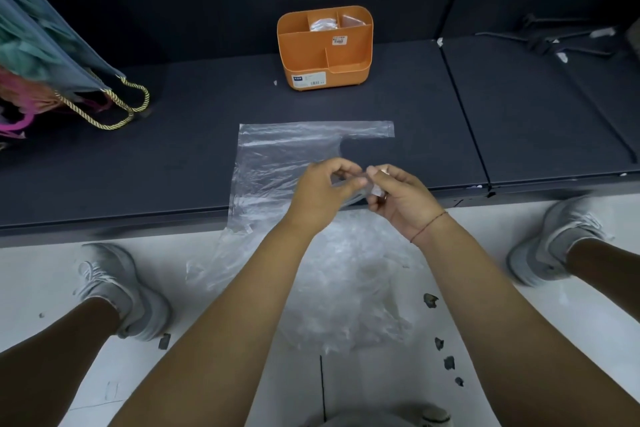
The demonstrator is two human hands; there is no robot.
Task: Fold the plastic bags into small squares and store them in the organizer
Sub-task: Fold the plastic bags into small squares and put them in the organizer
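Plastic bag (273, 163), pinched part mostly hidden

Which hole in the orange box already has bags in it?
The middle pocket in the back row of the organizer. Only it shows crinkly clear plastic inside.
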